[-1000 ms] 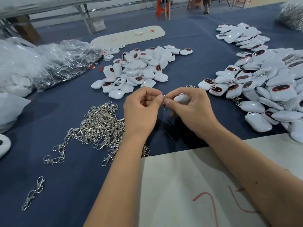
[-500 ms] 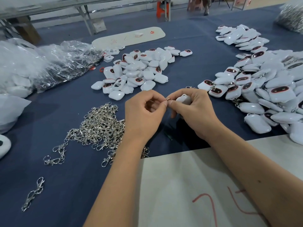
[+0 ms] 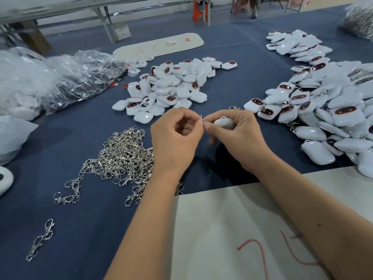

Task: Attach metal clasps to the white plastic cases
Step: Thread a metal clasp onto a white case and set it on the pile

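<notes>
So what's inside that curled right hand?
The right hand holds a white plastic case; only its rounded top shows above the fingers. At the fingertips a small metal clasp peeks out, pinched with the left hand.

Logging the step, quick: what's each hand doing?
Left hand: fingers pinch a metal clasp.
Right hand: holds a white case.

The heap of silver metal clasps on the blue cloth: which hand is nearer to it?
Left. The left hand hangs just past the right edge of the heap of silver metal clasps, its wrist overlapping it; the right hand lies farther right.
</notes>
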`<state>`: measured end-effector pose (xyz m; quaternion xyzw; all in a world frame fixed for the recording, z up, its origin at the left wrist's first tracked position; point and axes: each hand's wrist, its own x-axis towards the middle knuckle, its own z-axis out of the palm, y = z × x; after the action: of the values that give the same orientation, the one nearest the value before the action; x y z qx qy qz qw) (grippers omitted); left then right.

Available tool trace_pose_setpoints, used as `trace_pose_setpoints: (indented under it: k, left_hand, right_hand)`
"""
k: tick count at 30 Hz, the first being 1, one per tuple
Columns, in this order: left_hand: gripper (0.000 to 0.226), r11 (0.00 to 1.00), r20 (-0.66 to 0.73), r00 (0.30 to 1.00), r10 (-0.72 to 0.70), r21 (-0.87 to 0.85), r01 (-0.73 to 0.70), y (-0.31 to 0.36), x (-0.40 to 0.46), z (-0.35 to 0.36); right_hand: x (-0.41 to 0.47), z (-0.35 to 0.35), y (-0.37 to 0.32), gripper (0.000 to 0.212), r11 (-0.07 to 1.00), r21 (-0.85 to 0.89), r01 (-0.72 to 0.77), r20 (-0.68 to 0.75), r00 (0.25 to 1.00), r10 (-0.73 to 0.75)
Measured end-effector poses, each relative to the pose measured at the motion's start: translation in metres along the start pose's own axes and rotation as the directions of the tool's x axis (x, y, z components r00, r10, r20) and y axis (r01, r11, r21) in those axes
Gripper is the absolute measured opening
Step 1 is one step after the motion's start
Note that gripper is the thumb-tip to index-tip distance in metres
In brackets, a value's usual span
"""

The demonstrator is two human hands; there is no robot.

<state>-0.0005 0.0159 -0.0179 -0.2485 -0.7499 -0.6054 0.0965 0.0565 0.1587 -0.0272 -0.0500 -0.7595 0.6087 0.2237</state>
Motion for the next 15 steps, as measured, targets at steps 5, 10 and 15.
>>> trace_pose_setpoints:
  k: [5,10,15]
  left_hand:
    - [0.013,0.996,0.018,0.997,0.075,0.04,-0.076,-0.0006,-0.0006,0.0001]
    - [0.014,0.995,0.019,0.995,0.098,0.034,-0.099,-0.0008,0.0002,0.0005]
    - [0.013,0.989,0.045,0.989,0.139,0.042,-0.141,0.0006,-0.0005,0.0006]
  right_hand:
    - [0.0027,-0.0022,0.0005,0.009,0.996,0.08,-0.032,-0.019,0.999,0.034]
    - [0.0031,-0.0033,0.0002,0.01,0.988,0.144,-0.053,0.019,0.999,0.051]
    - [0.0046,-0.0048,0.0,0.009,0.985,0.153,-0.08,0.021,0.997,0.078]
